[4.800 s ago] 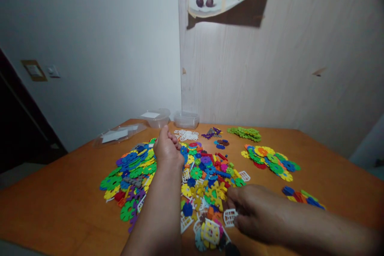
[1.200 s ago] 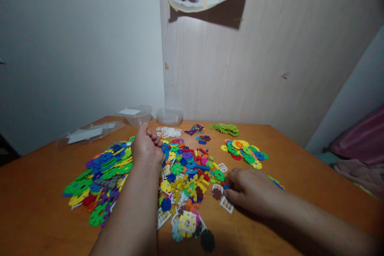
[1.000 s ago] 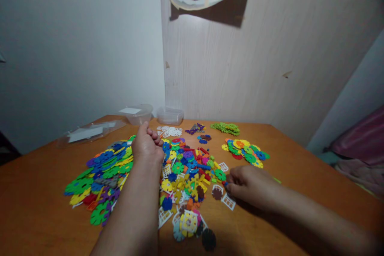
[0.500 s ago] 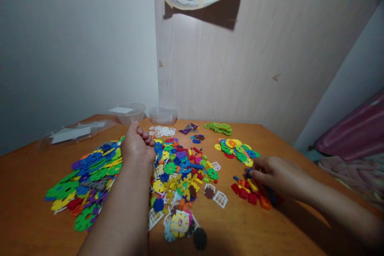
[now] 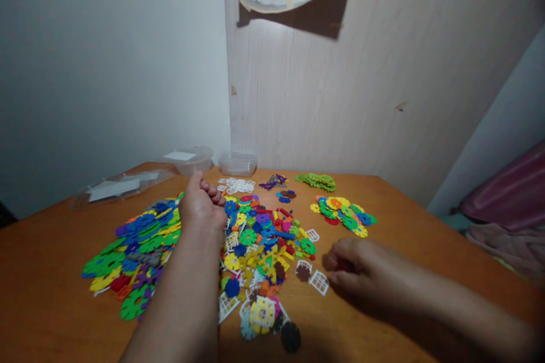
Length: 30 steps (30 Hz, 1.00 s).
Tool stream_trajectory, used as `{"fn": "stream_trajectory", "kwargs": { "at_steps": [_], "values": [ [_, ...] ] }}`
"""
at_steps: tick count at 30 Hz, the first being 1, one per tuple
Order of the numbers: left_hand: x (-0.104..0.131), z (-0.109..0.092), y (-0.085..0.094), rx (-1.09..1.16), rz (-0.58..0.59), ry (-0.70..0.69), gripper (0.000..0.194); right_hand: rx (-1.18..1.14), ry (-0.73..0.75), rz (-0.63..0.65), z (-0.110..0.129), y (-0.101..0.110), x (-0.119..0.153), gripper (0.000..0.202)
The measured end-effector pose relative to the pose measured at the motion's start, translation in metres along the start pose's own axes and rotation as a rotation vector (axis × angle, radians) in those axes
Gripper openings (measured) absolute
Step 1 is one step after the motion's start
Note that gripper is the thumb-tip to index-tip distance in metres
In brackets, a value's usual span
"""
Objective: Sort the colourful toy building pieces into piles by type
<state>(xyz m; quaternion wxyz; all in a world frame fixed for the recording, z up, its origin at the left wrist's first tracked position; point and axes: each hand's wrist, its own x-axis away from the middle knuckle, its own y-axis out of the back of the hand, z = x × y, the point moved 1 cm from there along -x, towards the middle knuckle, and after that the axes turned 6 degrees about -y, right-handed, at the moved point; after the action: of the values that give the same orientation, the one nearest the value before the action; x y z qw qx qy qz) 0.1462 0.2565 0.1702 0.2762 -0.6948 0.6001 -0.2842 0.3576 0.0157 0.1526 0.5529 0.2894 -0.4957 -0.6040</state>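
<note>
My left hand [image 5: 202, 203] lies over the back of the big mixed pile, its fingers curled in; any piece inside them is hidden. Beneath and around that arm spread coloured notched discs [image 5: 157, 232] and a heap of small plastic building pieces [image 5: 264, 238]. To the right, my right hand [image 5: 357, 266] is closed low over the table, its fingertips near a white lattice window piece [image 5: 319, 282] and a brown disc [image 5: 304, 271]. A bit of red shows between its fingers, but I cannot tell whether it is held. The hand covers the spot of the red and orange bricks.
Farther back on the table [image 5: 340, 340] are white window pieces [image 5: 237, 185], purple-grey pieces [image 5: 273, 181], green pieces [image 5: 315, 181] and a group of flower discs [image 5: 344, 214]. Clear tubs [image 5: 237, 164] and a plastic bag [image 5: 123, 186] stand or lie at the back left.
My right hand has moved left and nearer to me, from the blue brick by the flower discs to beside the white window piece. It now hides the red bricks. The left hand stays over the pile.
</note>
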Motion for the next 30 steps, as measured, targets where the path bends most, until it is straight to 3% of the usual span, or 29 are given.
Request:
{"fn": "stream_trajectory", "kwargs": {
  "at_steps": [5,14,20,24,27,30],
  "values": [
    [-0.001,-0.004,0.002,0.017,0.002,0.01,0.039,0.07,0.137,0.079,0.014,-0.014,-0.011,0.013],
    [-0.004,-0.01,0.007,0.092,-0.03,0.009,0.039,0.095,0.088,0.161,-0.002,-0.014,-0.035,0.021],
    [-0.004,-0.008,0.008,0.113,-0.043,0.03,0.04,-0.119,0.117,0.316,0.004,0.0,-0.045,0.007],
    [-0.003,-0.004,0.007,0.112,-0.043,0.018,0.041,-0.421,0.239,0.27,0.028,0.015,-0.091,0.014],
    [-0.002,-0.001,0.006,0.107,-0.05,0.02,0.038,-0.595,0.115,0.132,0.051,0.015,-0.149,0.016],
    [-0.001,0.001,0.005,0.099,-0.062,0.014,0.038,-0.597,0.002,0.001,0.072,0.004,-0.206,0.012]
  ]
}}
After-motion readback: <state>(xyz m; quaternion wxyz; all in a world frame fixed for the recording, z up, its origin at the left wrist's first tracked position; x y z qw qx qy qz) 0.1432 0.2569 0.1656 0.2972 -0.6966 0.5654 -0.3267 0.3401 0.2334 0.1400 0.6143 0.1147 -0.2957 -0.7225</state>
